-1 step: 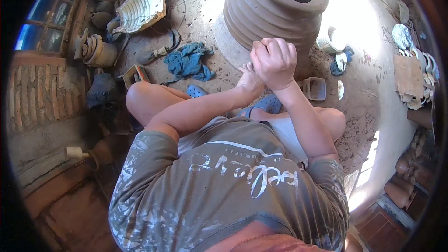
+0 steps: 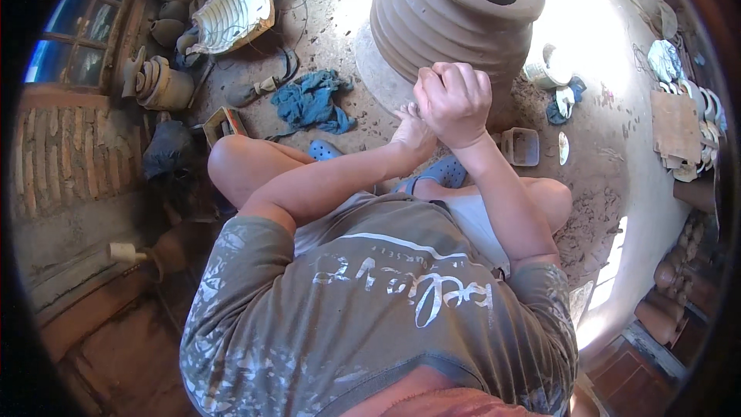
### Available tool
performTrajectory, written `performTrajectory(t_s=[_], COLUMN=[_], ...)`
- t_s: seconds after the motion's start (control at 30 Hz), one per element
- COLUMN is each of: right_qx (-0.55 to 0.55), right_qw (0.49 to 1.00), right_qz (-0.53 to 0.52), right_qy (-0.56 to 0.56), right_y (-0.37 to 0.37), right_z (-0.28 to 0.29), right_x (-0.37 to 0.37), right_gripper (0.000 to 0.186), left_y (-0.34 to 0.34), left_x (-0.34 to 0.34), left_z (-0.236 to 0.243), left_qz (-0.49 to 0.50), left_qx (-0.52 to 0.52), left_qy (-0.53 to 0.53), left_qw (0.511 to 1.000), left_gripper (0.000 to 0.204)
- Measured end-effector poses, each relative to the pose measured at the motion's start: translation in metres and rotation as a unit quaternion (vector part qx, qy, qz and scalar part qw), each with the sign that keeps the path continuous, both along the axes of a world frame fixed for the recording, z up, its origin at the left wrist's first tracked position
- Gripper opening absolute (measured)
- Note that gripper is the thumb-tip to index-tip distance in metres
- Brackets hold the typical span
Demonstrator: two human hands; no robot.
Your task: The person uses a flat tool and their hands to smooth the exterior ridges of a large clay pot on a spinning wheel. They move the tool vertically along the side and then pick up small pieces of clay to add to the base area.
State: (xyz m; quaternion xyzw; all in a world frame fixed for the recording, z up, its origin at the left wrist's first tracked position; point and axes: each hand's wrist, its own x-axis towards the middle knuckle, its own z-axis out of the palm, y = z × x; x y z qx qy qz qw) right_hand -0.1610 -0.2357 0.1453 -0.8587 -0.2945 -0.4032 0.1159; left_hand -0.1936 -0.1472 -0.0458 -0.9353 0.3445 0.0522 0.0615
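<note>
A big grey-brown clay pot (image 2: pixel 444 27) with ridged walls and a wide open mouth stands upright in front of me, on a pale round disc (image 2: pixel 374 73). My right hand (image 2: pixel 454 104) is closed in a fist at the near side of the pot's lower wall; whatever it grips is hidden. Just left of it and lower, my left hand (image 2: pixel 414 131) has its fingers curled at the disc's near edge, partly covered by the right. The two hands overlap. I cannot make out anything held in the left.
A crumpled teal cloth (image 2: pixel 309 100) lies left of the disc, near a ribbed white shell-like piece (image 2: pixel 235 19). On the right are a clear plastic tub (image 2: pixel 521 147) and a whitish bucket (image 2: pixel 546 71). Blue clogs (image 2: pixel 448 171) are on my feet. Stacked pots (image 2: pixel 166 85) line the left.
</note>
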Motion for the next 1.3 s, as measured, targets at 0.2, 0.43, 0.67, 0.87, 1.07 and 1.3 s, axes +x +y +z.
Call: performTrajectory(t_s=[0.2, 0.43, 0.67, 0.87, 1.07, 1.3], right_qx=[-0.004, 0.000, 0.006, 0.006, 0.009, 0.369], right_qw=[1.000, 0.999, 0.998, 0.997, 0.997, 0.906], right_qz=[0.016, 0.046, 0.064, 0.081, 0.072, -0.039], right_qy=[-0.006, -0.021, -0.016, -0.011, 0.001, 0.204], right_y=[-0.007, -0.018, -0.034, -0.060, -0.103, -0.128], right_z=[-0.003, -0.002, 0.000, 0.000, -0.003, -0.028], right_x=[0.003, 0.011, 0.016, 0.018, 0.021, 0.015], right_gripper=[0.015, 0.017, 0.015, 0.013, 0.013, 0.014], left_y=[0.023, 0.069, 0.111, 0.133, 0.146, 0.148], left_x=[0.004, 0.038, 0.083, 0.121, 0.141, 0.114], left_z=[0.075, 0.089, 0.097, 0.092, 0.092, 0.076], left_qz=[0.039, 0.041, 0.081, 0.120, 0.081, 0.046], left_qx=[0.114, 0.189, 0.183, 0.164, 0.158, 0.125], left_qy=[0.057, 0.089, 0.088, 0.062, 0.048, 0.007], left_qw=[0.991, 0.977, 0.976, 0.977, 0.983, 0.991], left_gripper=[0.040, 0.036, 0.035, 0.035, 0.032, 0.026])
